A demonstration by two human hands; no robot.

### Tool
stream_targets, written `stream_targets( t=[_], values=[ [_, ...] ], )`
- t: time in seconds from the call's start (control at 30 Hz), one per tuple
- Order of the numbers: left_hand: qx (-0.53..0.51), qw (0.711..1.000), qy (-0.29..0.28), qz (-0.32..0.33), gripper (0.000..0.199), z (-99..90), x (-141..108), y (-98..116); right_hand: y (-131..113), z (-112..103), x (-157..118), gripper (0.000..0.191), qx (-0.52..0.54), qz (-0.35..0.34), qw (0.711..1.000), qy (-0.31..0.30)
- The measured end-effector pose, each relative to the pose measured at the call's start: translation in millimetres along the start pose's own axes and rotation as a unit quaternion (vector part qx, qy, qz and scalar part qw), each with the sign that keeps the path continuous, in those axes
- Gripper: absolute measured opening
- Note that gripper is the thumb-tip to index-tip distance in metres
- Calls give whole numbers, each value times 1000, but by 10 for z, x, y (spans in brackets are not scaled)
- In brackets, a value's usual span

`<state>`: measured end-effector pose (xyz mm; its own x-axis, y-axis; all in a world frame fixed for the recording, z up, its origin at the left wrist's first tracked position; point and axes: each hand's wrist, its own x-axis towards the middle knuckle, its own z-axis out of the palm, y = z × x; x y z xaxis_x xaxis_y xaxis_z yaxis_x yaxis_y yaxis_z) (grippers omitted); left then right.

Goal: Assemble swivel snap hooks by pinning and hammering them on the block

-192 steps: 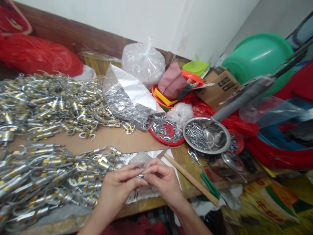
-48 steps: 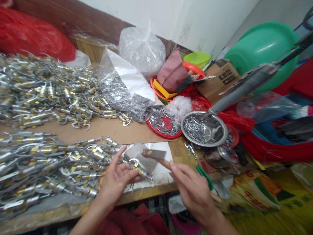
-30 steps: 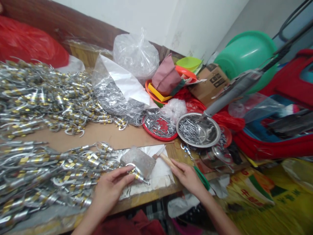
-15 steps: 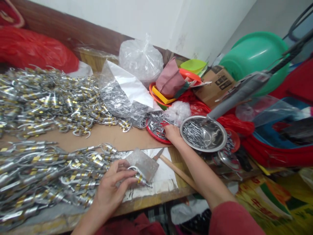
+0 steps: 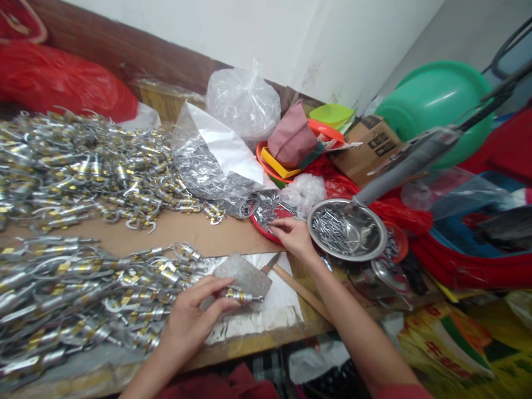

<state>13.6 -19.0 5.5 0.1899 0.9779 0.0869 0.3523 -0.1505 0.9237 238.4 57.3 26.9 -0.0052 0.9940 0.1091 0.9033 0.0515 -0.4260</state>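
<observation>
My left hand (image 5: 199, 313) pinches a silver and brass metal fitting (image 5: 245, 297), whose narrow tip points right. Beneath the fitting lies a grey metal block (image 5: 243, 274) on white paper (image 5: 286, 299). My right hand (image 5: 293, 237) is at the front rim of a red dish (image 5: 261, 228) of small metal pieces, its thumb and fingertips pressed together. A tiny dark piece seems to be between them, too small to name. A knife (image 5: 270, 262) and a wooden stick (image 5: 301, 288) lie between the block and my right forearm.
Piles of metal fittings (image 5: 83, 277) cover the left side. A steel bowl (image 5: 374, 252) of pins stands right of my right hand, below a grey tool (image 5: 394, 166). Behind are a clear bag (image 5: 243, 102), a cardboard box (image 5: 369, 147) and a green basin (image 5: 440, 105).
My right hand has drawn back from inside the red dish to its front rim, fingertips now visible. My left hand has turned the fitting to lie more level.
</observation>
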Motion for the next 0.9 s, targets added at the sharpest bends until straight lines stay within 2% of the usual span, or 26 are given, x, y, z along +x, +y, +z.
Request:
stream_targets(
  t=[0.1,0.17,0.23,0.33,0.47,0.57,0.63,0.7,0.8,0.9],
  values=[
    [-12,999,26,-25,34,13,0,-5,-373,120,-439,16,114,-52,992,-7],
    [-22,999,32,-28,39,22,3,-12,-550,207,-672,11,292,-108,950,3],
    [-24,999,38,-31,39,28,6,-17,-637,271,-800,10,395,-130,909,15],
    [-19,998,42,-30,32,26,5,-17,-645,306,-836,10,428,-120,896,12],
    [-33,999,3,-1,14,8,-11,-9,-614,282,-831,9,431,-124,894,1],
    [-78,997,3,-22,11,-10,-18,11,-591,259,-894,14,388,-150,909,29],
    [-117,992,18,-51,9,-22,-15,34,-549,259,-954,25,326,-200,921,70],
    [-135,989,13,-61,7,-34,-8,59,-488,269,-1007,28,246,-282,921,105],
    [-107,994,-15,-37,6,-53,0,92,-407,273,-1048,28,141,-383,903,139],
    [-56,998,-31,9,7,-84,2,121,-378,246,-1047,23,108,-408,894,150]
  ],
)
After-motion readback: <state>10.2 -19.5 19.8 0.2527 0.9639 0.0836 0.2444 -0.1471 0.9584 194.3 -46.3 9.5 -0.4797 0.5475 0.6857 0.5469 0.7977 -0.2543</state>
